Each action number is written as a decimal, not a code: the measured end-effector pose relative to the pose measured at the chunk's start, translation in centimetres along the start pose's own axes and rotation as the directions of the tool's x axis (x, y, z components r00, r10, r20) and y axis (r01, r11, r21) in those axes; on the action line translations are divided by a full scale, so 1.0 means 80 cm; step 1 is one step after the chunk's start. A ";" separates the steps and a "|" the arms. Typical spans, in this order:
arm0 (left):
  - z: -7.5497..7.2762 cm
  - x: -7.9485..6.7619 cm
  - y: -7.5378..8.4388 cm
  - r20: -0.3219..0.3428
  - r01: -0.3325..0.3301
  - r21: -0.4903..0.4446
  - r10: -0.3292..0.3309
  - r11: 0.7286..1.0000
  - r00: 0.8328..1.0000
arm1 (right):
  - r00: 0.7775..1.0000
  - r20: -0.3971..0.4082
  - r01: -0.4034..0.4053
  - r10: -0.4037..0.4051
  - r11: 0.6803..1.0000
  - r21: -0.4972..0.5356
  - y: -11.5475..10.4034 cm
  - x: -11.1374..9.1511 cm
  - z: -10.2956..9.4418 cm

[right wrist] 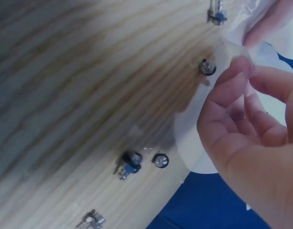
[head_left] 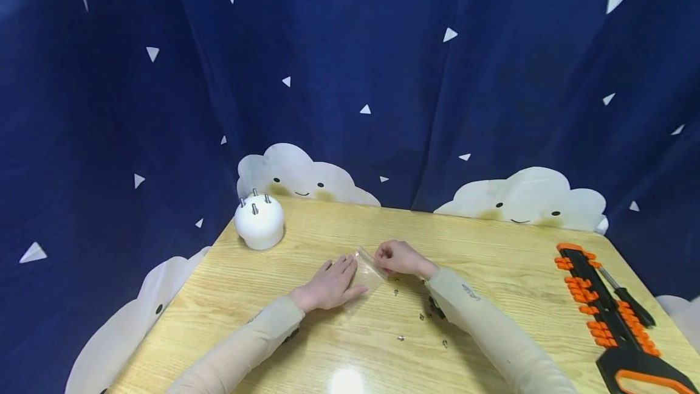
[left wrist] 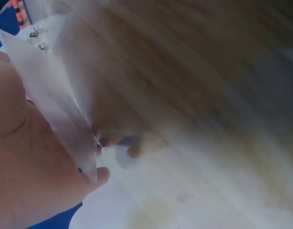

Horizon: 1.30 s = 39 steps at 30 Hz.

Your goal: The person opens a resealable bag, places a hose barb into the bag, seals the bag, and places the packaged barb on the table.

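Note:
A clear plastic bag (head_left: 365, 277) lies on the wooden table between the two hands. My left hand (head_left: 326, 285) rests on the bag's left side with its fingers extended; in the left wrist view the clear film (left wrist: 51, 102) stands up along that hand. At the bag's upper right edge, my right hand (head_left: 401, 258) pinches the film between thumb and curled index finger, as the right wrist view shows. Small metal screw-like fittings (right wrist: 207, 67) lie scattered close by the right hand, and several more, such as one metal piece (head_left: 401, 338), sit nearer the front.
A white rounded base (head_left: 261, 228) with several upright metal pegs stands at the back left. On the right lie a black rack with orange clips (head_left: 593, 297) and a screwdriver (head_left: 634, 306). A dark blue curtain (head_left: 350, 47) hangs behind the table (head_left: 481, 242).

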<state>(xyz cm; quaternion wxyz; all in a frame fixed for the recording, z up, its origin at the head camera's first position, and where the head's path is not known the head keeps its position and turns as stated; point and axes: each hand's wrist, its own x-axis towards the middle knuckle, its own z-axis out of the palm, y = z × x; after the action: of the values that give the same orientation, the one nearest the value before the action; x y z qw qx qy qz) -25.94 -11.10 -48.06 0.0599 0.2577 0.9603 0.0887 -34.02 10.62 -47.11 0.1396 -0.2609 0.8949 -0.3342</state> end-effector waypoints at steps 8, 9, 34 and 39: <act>-0.008 -0.001 -0.002 0.062 -0.028 -0.016 0.029 0.999 0.998 | 0.999 0.039 -0.020 0.018 0.998 0.065 -0.011 -0.011 -0.001; -0.008 -0.001 -0.003 0.069 -0.031 -0.014 0.032 0.999 0.997 | 0.999 0.036 -0.024 0.022 0.997 0.067 -0.011 -0.011 0.000; -0.003 0.011 -0.002 0.005 -0.092 -0.021 0.093 0.996 0.996 | 0.998 -0.016 -0.063 0.065 0.992 0.112 -0.019 -0.025 0.017; -0.004 0.011 0.000 -0.061 -0.107 -0.075 0.102 0.991 0.993 | 0.997 -0.043 -0.061 0.068 0.986 0.153 -0.018 -0.028 0.019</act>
<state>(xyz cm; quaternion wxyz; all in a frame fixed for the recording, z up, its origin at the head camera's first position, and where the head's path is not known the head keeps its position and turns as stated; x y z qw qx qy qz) -26.76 -10.74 -47.81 0.0380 0.3024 0.9426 0.1365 -31.01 10.14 -47.13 0.1485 -0.2123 0.8779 -0.4028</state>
